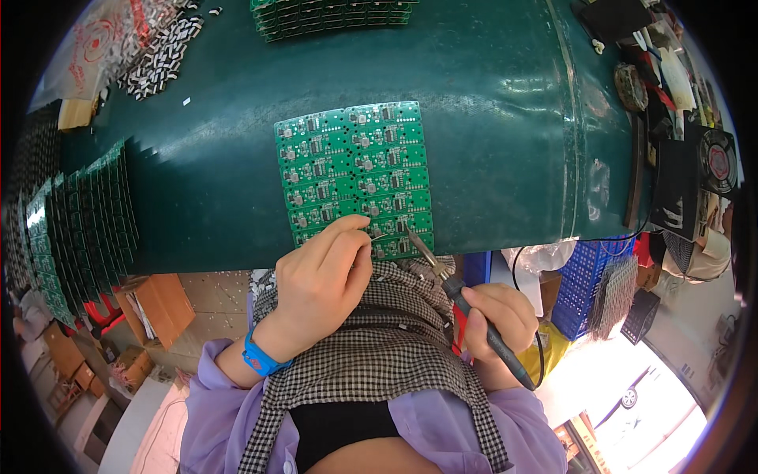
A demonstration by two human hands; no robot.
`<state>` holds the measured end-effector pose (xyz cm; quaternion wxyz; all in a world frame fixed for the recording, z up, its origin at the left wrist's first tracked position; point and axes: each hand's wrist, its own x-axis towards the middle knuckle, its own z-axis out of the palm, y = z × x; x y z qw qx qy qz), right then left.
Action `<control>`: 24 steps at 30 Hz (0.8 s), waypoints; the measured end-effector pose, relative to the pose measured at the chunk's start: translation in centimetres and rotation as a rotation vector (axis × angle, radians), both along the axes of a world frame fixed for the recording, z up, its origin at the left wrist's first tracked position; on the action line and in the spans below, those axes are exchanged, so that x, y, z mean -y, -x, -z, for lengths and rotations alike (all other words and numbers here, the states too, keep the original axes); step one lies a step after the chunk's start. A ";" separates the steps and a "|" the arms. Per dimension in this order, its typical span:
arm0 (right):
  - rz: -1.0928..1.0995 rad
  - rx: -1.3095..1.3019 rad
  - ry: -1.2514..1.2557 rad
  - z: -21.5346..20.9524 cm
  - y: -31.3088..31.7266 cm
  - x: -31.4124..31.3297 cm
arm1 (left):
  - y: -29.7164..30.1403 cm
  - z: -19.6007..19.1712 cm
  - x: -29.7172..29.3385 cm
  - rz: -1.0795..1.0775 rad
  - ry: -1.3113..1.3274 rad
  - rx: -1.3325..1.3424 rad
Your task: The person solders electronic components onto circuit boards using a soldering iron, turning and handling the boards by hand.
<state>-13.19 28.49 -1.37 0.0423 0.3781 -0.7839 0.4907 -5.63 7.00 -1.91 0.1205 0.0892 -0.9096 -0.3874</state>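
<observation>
Where left hand (322, 278) covers circuit panel (354, 178) | solder wire barely visible

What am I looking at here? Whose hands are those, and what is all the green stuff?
This picture comes from a camera worn on a person's head, looking down, so you see their own two arms coming up from the bottom. The round, bendy edges come from the wide lens.

The left hand, with a blue wristband, rests on the near edge of a green circuit board panel and pinches a thin wire against it. The right hand holds a soldering iron, a pen-like tool, with its metal tip pointing at that same spot.

The panel lies on a dark green table. More green boards stand in a row on the left, and another stack sits at the far edge. A small black fan stands on the right.
</observation>
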 end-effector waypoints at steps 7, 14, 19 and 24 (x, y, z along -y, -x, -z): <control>0.003 0.024 -0.028 -0.1 -0.2 0.2 | 0.0 0.1 -0.1 0.005 0.009 0.004; 0.009 -0.104 -0.048 -1.6 -0.5 0.1 | 0.1 0.0 0.0 0.002 0.017 -0.004; 0.109 -0.101 0.005 -1.1 -0.7 -0.4 | 0.0 0.0 -0.1 0.000 0.022 0.020; 0.127 -0.025 -0.007 -0.5 -0.7 -1.5 | 0.1 -0.4 -0.6 -0.011 0.020 0.008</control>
